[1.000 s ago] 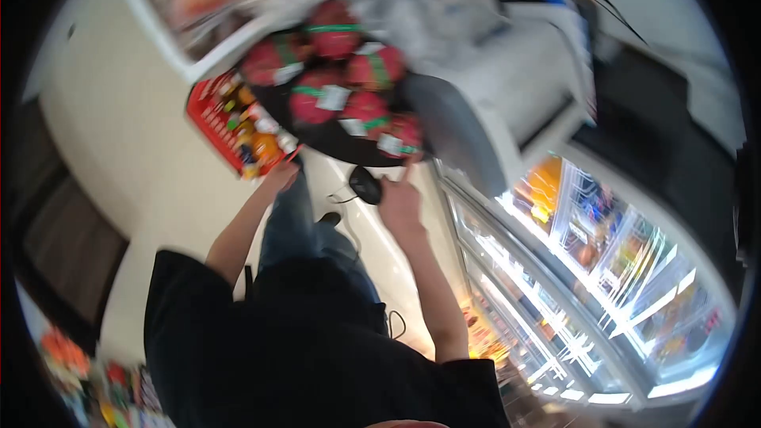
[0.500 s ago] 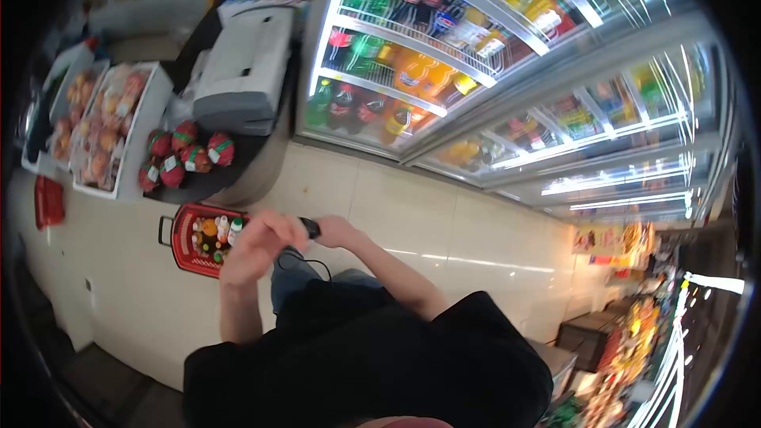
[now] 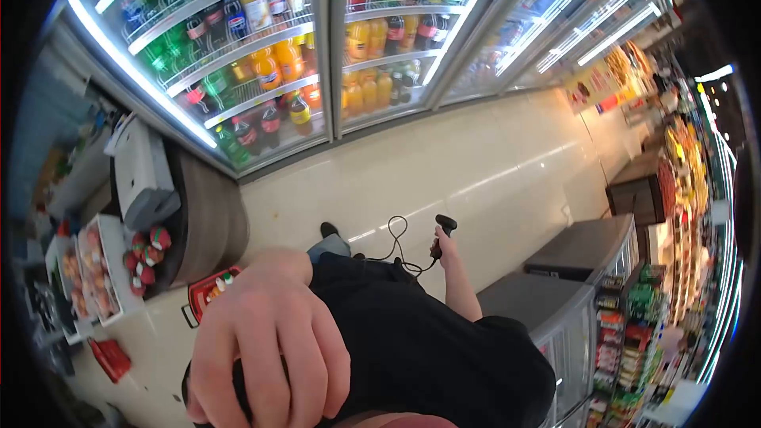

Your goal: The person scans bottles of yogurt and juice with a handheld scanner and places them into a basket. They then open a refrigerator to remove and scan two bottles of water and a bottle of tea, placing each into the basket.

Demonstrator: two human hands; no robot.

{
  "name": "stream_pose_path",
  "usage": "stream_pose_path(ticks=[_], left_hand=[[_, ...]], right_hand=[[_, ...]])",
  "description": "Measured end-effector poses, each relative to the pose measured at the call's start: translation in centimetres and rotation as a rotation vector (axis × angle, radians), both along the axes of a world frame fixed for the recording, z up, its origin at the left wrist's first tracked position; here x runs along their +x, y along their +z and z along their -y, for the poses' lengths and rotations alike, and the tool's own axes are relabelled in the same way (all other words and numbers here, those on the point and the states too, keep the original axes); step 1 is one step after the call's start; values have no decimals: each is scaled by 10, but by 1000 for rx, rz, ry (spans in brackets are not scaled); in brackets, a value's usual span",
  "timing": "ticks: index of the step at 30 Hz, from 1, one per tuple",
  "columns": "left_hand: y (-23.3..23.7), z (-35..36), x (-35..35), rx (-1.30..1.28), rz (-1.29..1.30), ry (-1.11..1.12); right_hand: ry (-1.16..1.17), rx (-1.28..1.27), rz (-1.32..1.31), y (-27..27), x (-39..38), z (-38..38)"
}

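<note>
A black handheld barcode scanner [image 3: 447, 223] is gripped in my right hand [image 3: 449, 247], held out on the right above the floor. Its thin black cable [image 3: 399, 230] loops back toward my waist. My left hand [image 3: 273, 333] is large and close to the camera at the lower left, its back toward me. The fingers are bent and somewhat apart, with black shirt showing between them; no held thing is visible. Beyond it, partly hidden by that hand, a red shopping basket [image 3: 200, 295] with bottles [image 3: 214, 292] in it rests on the floor.
Glass-door drink coolers [image 3: 337, 55] line the far side. A dark rounded counter [image 3: 210, 222] at left bears a grey machine [image 3: 143, 174], wrapped red fruit [image 3: 147, 257] and a white crate [image 3: 111, 269]. Grey cabinets [image 3: 539, 301] and stocked shelves [image 3: 634, 333] stand at right.
My view has turned right. My right hand has carried the scanner away to the right, apart from my left hand. My left hand has come up much closer to the camera.
</note>
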State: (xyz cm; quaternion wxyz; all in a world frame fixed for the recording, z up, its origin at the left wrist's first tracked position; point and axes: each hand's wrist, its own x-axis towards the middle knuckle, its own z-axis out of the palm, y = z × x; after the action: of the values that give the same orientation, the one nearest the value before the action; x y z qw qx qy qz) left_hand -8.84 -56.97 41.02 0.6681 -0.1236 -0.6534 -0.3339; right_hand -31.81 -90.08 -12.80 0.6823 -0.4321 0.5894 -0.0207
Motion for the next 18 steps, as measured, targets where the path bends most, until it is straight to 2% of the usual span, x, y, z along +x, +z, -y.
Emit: stream_pose_path(ticks=[2, 3, 8, 11, 14, 18], left_hand=[[5, 33, 9, 3, 1, -297], [9, 49, 13, -4, -10, -455], [11, 117, 45, -59, 14, -588], [5, 160, 75, -46, 61, -630], [1, 209, 111, -62, 64, -618], [3, 255, 160, -67, 79, -809]], right_hand=[[-57, 42, 25, 1, -25, -6], [-78, 20, 36, -15, -39, -10], [-202, 109, -23, -34, -72, -37], [-157, 102, -43, -54, -78, -21], [-74, 91, -234, -44, -66, -1], [-162, 43, -246, -13, -32, 6]])
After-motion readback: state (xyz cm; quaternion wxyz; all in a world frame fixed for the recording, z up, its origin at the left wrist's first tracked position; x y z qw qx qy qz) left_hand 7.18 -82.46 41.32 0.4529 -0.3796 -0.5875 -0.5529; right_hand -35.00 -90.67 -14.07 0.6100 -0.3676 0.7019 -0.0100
